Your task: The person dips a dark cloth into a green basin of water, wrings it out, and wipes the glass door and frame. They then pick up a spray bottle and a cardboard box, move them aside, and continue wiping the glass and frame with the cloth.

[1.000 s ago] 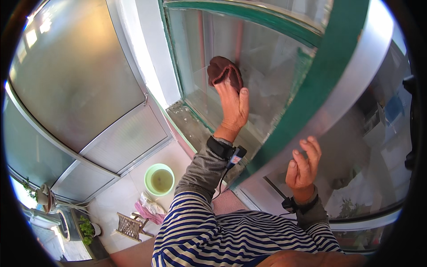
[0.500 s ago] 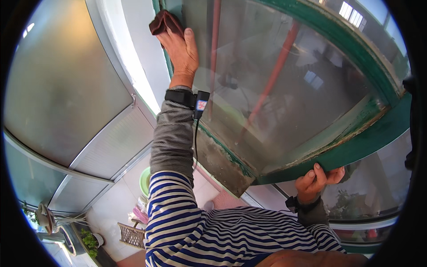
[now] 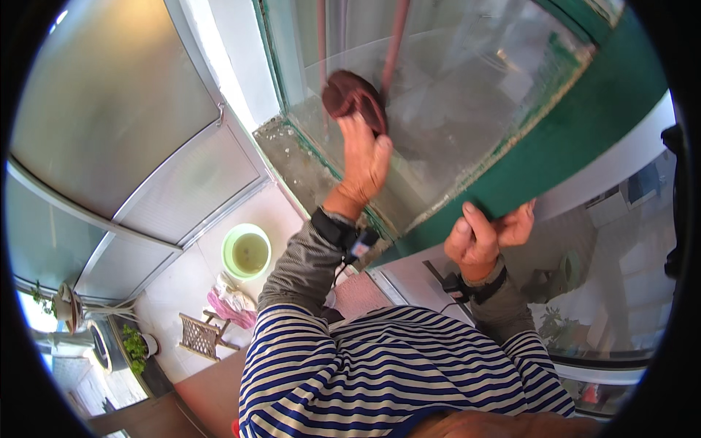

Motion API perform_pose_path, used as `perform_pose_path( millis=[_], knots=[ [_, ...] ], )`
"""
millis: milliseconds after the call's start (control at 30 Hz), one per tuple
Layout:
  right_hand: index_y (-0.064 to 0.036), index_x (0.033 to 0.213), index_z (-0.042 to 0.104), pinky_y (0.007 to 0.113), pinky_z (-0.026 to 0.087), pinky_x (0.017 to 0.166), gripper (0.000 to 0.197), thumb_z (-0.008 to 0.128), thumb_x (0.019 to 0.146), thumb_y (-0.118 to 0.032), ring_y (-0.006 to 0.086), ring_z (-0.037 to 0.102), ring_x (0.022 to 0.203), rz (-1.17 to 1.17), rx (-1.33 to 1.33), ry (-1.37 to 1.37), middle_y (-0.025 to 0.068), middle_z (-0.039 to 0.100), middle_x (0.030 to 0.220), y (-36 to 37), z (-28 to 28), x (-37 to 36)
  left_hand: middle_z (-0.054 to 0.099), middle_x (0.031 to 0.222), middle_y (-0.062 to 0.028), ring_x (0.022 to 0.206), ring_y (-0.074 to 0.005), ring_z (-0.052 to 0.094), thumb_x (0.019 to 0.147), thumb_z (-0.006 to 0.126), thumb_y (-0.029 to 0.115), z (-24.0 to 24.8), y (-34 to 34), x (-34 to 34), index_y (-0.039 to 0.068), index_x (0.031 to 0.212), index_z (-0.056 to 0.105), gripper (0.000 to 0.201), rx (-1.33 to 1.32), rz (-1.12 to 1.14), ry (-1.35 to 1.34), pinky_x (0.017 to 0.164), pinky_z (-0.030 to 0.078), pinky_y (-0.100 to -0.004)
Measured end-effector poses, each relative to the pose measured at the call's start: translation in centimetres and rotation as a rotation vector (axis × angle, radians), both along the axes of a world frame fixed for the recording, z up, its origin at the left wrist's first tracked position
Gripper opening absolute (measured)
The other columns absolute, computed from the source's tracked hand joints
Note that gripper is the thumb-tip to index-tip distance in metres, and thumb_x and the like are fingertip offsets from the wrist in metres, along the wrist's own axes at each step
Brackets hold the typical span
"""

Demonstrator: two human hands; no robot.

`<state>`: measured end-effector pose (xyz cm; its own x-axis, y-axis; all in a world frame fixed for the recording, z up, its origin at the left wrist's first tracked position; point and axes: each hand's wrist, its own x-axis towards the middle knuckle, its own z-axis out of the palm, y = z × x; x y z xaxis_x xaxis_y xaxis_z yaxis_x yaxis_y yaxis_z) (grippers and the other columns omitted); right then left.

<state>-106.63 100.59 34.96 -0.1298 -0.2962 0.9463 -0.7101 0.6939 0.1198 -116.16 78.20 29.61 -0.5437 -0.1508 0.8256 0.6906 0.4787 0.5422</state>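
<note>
A dark maroon cloth [image 3: 354, 98] is bunched under the fingers of my left hand [image 3: 364, 164], which presses it against the lower left part of a glass pane [image 3: 453, 95]. The pane sits in a green window frame [image 3: 562, 146] with worn, chipped paint along the inner edge. My right hand [image 3: 485, 241] is at the frame's near lower edge, thumb and fingers curled around it. Both wrists wear black bands, and a small device is attached at the left one. Reddish bars show behind the glass.
Below left, a pale green bucket [image 3: 228, 252] of murky water stands on the tiled floor. Beside it lie pink and white cloths [image 3: 232, 306] and a small woven chair [image 3: 198, 337]. Frosted door panels [image 3: 117, 124] rise at left, near a potted plant [image 3: 136, 347]. A stained ledge [image 3: 292, 164] borders the window.
My left hand has brought the cloth down and to the right, from the pane's left edge onto the glass. My right hand still holds the frame, and the view has shifted.
</note>
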Motion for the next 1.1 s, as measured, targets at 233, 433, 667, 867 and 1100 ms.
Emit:
perform_pose_path(
  millis=[233,433,667,867,1100],
  knots=[
    [-0.0111,0.111,0.072,0.064,0.030,0.116,0.019,0.062,0.099,-0.020,0.0544,0.029,0.144,0.109,-0.074,0.113,0.0216,0.026,0.153,-1.1,0.1,-1.2,0.027,0.157,-0.0350,0.148,-0.0549,0.021,0.100,0.050,0.051,-6.7,8.4,14.0,-0.010,0.154,0.029,0.084,-0.025,-0.394,-0.240,0.125,0.012,-0.0561],
    [-0.0093,0.112,0.071,0.067,0.027,0.116,0.019,0.061,0.099,-0.018,0.0552,0.029,0.143,0.108,-0.058,0.141,0.0239,0.025,0.153,-1.1,0.2,-1.5,0.027,0.156,-0.0339,0.148,-0.0529,0.020,0.104,0.046,0.043,-6.1,8.6,11.6,-0.005,0.155,0.030,0.072,0.053,-0.182,-0.253,0.124,0.011,-0.0554],
    [-0.0084,0.116,0.067,0.067,0.023,0.118,0.020,0.057,0.099,-0.013,0.0535,0.029,0.143,0.038,-0.041,0.067,0.0254,0.016,0.158,-0.9,-0.1,-0.6,0.031,0.154,-0.0312,0.145,-0.0497,0.025,0.109,0.041,0.043,-6.3,1.3,3.2,-0.006,0.153,0.030,0.067,0.229,-0.031,-0.302,0.124,0.014,-0.0519],
    [-0.0106,0.117,0.063,0.060,0.029,0.117,0.020,0.055,0.098,-0.011,0.0456,0.037,0.139,-0.043,-0.023,0.002,0.0239,0.012,0.160,-0.5,-0.4,0.2,0.028,0.159,-0.0311,0.149,-0.0483,0.023,0.109,0.040,0.042,-7.3,-4.4,-3.4,-0.007,0.154,0.030,0.067,0.252,0.053,-0.221,0.125,0.012,-0.0517],
    [-0.0074,0.116,0.059,0.059,0.034,0.120,0.021,0.046,0.105,-0.020,0.0483,0.020,0.151,-0.186,0.041,0.016,0.0270,0.005,0.162,-0.4,-0.1,0.5,0.036,0.148,-0.0361,0.138,-0.0536,0.031,0.110,0.041,0.040,-5.4,-14.6,-14.8,-0.010,0.149,0.036,0.063,0.160,0.217,-0.084,0.119,0.018,-0.0575]
  ],
)
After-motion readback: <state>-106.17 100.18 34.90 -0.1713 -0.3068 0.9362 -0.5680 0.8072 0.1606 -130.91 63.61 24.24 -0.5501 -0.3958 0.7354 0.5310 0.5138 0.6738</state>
